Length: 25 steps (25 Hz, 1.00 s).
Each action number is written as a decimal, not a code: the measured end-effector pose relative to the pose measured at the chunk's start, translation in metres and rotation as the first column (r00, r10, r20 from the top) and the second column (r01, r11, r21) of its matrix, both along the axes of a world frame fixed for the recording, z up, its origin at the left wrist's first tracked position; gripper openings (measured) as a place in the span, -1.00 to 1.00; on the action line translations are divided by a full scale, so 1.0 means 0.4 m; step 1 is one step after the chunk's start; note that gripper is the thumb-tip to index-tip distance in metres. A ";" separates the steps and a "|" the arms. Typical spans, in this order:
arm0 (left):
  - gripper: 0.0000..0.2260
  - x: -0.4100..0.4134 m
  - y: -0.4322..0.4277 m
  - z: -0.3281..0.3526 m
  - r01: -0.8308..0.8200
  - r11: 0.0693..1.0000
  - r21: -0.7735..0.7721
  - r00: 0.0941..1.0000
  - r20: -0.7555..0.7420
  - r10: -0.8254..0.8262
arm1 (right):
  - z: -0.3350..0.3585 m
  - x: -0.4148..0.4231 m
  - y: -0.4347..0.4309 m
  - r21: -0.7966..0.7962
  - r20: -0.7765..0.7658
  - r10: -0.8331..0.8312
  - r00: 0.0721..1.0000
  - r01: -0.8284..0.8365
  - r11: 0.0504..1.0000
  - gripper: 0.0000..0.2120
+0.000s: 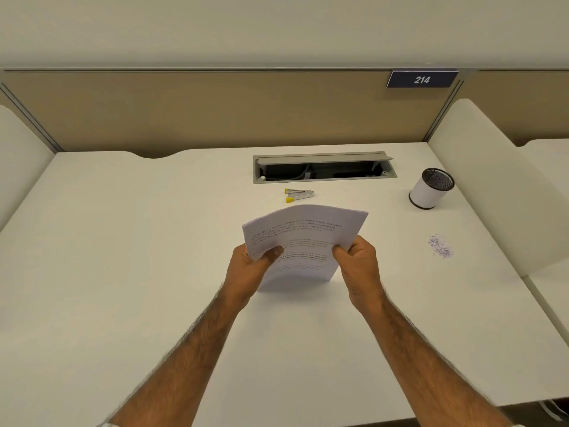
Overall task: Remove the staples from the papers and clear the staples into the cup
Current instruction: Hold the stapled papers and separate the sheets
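A stack of printed white papers (303,235) stands on its lower edge on the desk, bowed slightly. My left hand (251,266) grips its left side with the thumb on the front page. My right hand (358,261) grips its right side the same way. A yellow and metal staple remover (298,195) lies on the desk just behind the papers. A small heap of loose staples (441,245) lies on the desk to the right. Behind that heap, at the back right, stands a white cup (430,188) with a black mesh rim.
The white desk (123,257) is bounded by a tan partition at the back and white side panels left and right. An open cable tray (323,169) is sunk into the desk behind the staple remover. A sign reading 214 (421,79) hangs on the partition.
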<state>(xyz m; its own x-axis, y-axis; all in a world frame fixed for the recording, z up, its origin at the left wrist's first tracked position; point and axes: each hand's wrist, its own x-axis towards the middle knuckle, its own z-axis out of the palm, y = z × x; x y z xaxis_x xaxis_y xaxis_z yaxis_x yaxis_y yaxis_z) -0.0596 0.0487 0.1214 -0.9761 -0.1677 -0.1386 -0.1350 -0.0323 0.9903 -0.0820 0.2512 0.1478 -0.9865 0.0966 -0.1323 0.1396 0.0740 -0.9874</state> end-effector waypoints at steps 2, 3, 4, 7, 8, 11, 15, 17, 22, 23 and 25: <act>-0.74 0.001 0.006 0.003 -0.017 1.000 -0.015 1.000 -0.001 0.017 | 0.006 -0.002 0.001 -0.005 -0.012 -0.009 1.000 0.009 1.000 -0.72; -0.77 -0.001 0.008 0.006 -0.024 0.999 -0.021 1.000 -0.007 0.024 | 0.011 -0.003 0.002 -0.003 -0.026 -0.013 1.000 0.013 1.000 -0.71; -0.80 -0.003 0.007 0.011 -0.024 0.999 -0.027 1.000 -0.016 0.023 | 0.017 -0.006 0.003 0.005 -0.041 -0.012 0.999 0.012 1.000 -0.70; -0.75 -0.009 0.001 0.018 -0.014 0.999 -0.029 1.000 -0.026 0.013 | 0.021 -0.012 0.006 -0.002 -0.054 -0.012 0.998 0.012 1.000 -0.72; -0.70 -0.009 0.001 0.018 -0.023 0.999 -0.028 1.000 -0.016 0.022 | 0.022 -0.009 0.006 -0.024 -0.051 -0.012 0.999 0.011 1.000 -0.71; -0.70 -0.007 0.007 0.016 -0.024 0.999 -0.029 1.000 0.003 0.024 | 0.018 -0.006 0.007 -0.011 -0.014 0.008 1.000 -0.008 1.000 -0.71; -0.88 -0.021 -0.003 0.052 -0.025 0.991 -0.130 0.999 -0.039 0.020 | 0.065 -0.029 0.035 0.093 -0.136 -0.028 0.990 0.041 0.995 -0.54; -0.90 -0.031 -0.017 0.088 0.012 0.969 -0.247 0.998 -0.062 -0.028 | 0.137 -0.037 0.061 0.366 -0.338 -0.004 0.941 0.135 0.921 -0.32; -0.73 -0.044 -0.011 0.183 0.202 0.794 -0.573 0.950 -0.083 -0.301 | 0.304 -0.016 0.036 0.865 -0.171 0.448 0.878 -0.083 0.495 -0.62; -0.75 -0.049 -0.007 0.190 0.215 0.754 -0.621 0.940 -0.078 -0.332 | 0.308 -0.021 0.029 0.876 -0.091 0.470 0.878 -0.154 0.457 -0.75; -0.84 -0.053 -0.009 0.197 0.219 0.724 -0.655 0.935 -0.071 -0.347 | 0.300 -0.032 0.031 0.831 -0.057 0.476 0.878 -0.223 0.510 -0.81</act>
<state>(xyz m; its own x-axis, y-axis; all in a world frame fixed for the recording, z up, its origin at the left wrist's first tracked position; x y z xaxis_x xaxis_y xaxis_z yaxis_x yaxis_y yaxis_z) -0.0809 0.0453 0.2000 -0.9881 0.1344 0.0745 0.1421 0.6146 0.7760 -0.0950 0.2635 0.2678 -0.9435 -0.3254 0.0632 -0.3129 0.8116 -0.4934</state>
